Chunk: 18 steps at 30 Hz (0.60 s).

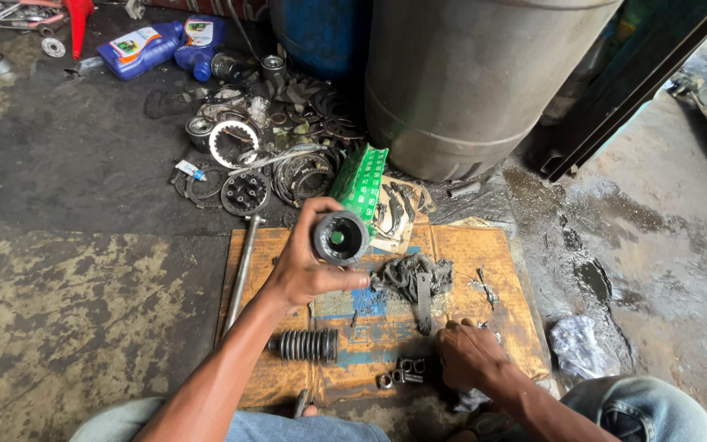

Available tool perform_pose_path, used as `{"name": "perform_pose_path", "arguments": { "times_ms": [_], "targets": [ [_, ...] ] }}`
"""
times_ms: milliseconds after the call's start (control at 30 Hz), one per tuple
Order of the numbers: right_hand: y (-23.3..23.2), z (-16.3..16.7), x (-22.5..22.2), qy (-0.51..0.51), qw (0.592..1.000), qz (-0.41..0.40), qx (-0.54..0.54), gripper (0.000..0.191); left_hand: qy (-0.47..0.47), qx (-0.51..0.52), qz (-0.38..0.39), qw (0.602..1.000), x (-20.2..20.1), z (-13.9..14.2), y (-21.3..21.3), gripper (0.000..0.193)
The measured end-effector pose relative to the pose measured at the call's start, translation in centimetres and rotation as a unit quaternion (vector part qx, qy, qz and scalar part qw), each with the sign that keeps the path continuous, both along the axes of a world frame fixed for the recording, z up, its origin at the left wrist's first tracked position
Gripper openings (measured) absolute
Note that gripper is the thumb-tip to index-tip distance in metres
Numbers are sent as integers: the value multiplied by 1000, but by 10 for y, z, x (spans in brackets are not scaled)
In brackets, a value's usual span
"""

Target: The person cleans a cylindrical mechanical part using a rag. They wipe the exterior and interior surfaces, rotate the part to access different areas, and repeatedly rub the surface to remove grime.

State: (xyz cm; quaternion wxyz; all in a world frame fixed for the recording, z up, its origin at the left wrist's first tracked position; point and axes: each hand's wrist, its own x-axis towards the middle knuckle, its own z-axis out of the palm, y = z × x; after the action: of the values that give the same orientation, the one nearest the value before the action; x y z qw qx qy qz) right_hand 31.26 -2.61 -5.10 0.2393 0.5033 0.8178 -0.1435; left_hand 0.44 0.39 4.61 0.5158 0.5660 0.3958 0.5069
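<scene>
My left hand (308, 270) grips the grey cylindrical housing (341, 237) above the wooden board's (501, 270) far edge, open end facing me. My right hand (468, 354), curled on the near edge, touches small metal pieces (401, 372).

- Cylindrical part (341, 237) — dark grey, green centre.
- Board (468, 254) — worn yellow-orange, blue patches.
- Ribbed boot (308, 345) — black.
- Bottles (142, 47) — blue.
- Drum (476, 74) — grey.
- Carton (359, 182) — green, dotted.
- Funnel (80, 18) — red.
</scene>
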Motion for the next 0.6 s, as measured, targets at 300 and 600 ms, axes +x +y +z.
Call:
{"name": "perform_pose_path", "arguments": {
  "times_ms": [300,600],
  "targets": [
    [17,93,-29,178,983,-16,38,39,189,21,-27,981,4,-26,4,84],
    [16,142,-43,358,929,-2,97,44,214,-33,-215,952,5,-20,-1,78]
  ]
}}
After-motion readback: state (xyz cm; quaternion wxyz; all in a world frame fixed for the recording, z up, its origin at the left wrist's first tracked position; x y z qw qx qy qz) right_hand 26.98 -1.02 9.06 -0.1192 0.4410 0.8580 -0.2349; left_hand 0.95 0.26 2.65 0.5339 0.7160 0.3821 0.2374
